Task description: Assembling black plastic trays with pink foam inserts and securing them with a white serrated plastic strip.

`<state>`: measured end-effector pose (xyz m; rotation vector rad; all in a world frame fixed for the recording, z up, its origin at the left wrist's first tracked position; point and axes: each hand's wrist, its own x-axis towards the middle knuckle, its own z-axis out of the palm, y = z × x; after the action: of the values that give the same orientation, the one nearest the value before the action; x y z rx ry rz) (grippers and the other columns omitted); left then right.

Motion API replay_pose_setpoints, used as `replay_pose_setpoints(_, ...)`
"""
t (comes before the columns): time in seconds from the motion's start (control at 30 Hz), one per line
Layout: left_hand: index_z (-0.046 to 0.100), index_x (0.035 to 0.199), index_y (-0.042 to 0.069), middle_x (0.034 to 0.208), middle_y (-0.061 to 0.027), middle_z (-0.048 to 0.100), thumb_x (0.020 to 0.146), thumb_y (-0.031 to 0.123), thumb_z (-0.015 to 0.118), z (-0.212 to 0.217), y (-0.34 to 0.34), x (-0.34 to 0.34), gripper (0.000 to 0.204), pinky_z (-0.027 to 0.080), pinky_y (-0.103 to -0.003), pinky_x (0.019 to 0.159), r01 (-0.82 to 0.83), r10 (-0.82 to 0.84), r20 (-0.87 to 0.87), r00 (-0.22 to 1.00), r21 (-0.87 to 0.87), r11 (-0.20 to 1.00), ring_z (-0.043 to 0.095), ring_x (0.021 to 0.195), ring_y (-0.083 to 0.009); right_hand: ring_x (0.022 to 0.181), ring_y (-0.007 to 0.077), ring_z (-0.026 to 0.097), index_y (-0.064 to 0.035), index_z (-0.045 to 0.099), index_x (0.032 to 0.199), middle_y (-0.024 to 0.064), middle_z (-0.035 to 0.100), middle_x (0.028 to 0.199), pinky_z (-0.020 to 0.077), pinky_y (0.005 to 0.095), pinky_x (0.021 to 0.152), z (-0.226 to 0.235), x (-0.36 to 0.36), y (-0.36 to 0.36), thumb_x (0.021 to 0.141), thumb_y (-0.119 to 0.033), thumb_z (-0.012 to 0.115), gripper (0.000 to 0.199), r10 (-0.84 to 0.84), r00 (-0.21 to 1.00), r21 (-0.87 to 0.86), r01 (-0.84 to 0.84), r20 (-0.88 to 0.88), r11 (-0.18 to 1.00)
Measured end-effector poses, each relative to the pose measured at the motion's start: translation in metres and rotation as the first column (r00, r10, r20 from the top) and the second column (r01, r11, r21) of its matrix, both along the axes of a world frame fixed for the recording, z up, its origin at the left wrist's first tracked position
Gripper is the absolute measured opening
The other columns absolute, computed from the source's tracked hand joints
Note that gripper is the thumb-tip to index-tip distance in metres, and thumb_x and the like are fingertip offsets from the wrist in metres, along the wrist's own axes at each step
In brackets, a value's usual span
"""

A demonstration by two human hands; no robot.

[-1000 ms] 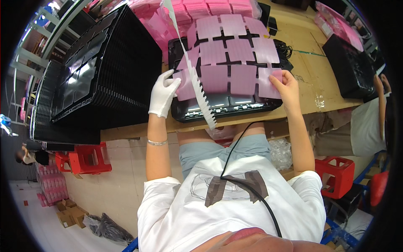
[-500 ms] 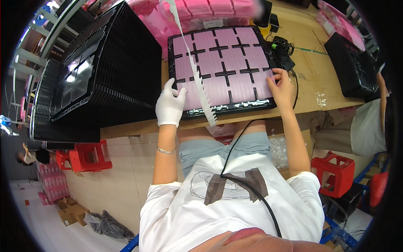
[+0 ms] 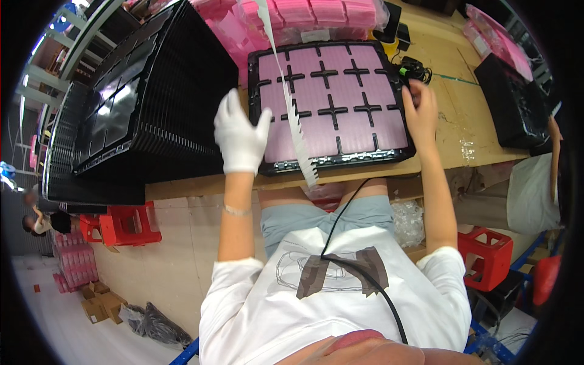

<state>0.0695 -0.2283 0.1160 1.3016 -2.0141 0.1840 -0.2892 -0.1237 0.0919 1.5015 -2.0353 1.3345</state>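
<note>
A black tray [image 3: 340,164] lies flat before me, its shallow compartments divided by cross-shaped ribs and lined with pink ribbed sheet [image 3: 316,131]. My left hand [image 3: 239,140], in a white glove, is raised beside the tray's left edge with its fingers spread, holding nothing. Bare, my right hand [image 3: 422,115] is at the tray's right edge, thumb and curled fingers apart; I see nothing held in it. A white strip with a toothed edge [image 3: 296,131] hangs across the view in front of the tray.
A tall stack of black trays [image 3: 188,91] stands left. Pink wrapped packs [image 3: 328,13] lie behind the tray, black cables [image 3: 415,66] to its right. Farther right are a dark stack [image 3: 508,100] and another person [image 3: 535,194]. Red stools [image 3: 486,258] stand on the floor.
My left hand has come off the tray's left edge and opened wide. My right hand has shifted up and outward, and its thumb and fingers have parted.
</note>
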Motion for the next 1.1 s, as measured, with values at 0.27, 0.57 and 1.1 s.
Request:
replay_pose_setpoints(0.27,0.050,0.133,0.006,0.131,-0.0180,0.053,0.097,0.048,0.044,-0.049,-0.126,-0.061,0.055,0.029,-0.055,0.108,0.250,-0.297,0.290,0.910,0.190,0.950,0.051,0.123,-0.0319,0.135,0.0230,0.044,-0.0081,0.052,0.137,0.0087,0.049,0.145,0.0221,0.0500,0.117,-0.035,-0.031,-0.135,0.101,-0.035,0.041,0.046,0.364,0.904,0.516,-0.206,-0.226,0.831)
replay_pose_setpoints(0.57,0.056,0.117,-0.002,0.117,-0.0181,0.059,0.095,0.045,0.049,-0.036,-0.124,-0.069,0.053,0.035,-0.051,0.101,0.105,-0.153,0.292,0.944,0.173,0.979,0.055,0.116,-0.0308,0.141,0.0181,0.036,-0.0051,0.049,0.140,0.0083,0.048,0.146,0.0110,0.0525,0.119,-0.037,-0.022,-0.141,0.102,-0.044,0.029,0.058,0.142,0.786,0.458,0.194,-0.601,0.868)
replay_pose_setpoints(1.1,0.059,0.102,0.001,0.092,-0.0152,0.061,0.089,0.017,0.059,0.007,0.063,0.022,0.021,0.048,-0.042,0.081,0.458,-0.521,0.284,0.805,0.261,0.850,0.059,0.084,-0.0344,0.119,0.0229,0.059,-0.0002,0.069,0.109,0.0086,0.068,0.117,0.0270,0.0503,0.115,0.002,0.023,0.086,0.091,-0.013,0.057,0.025,0.417,0.825,0.419,-0.247,-0.382,0.873)
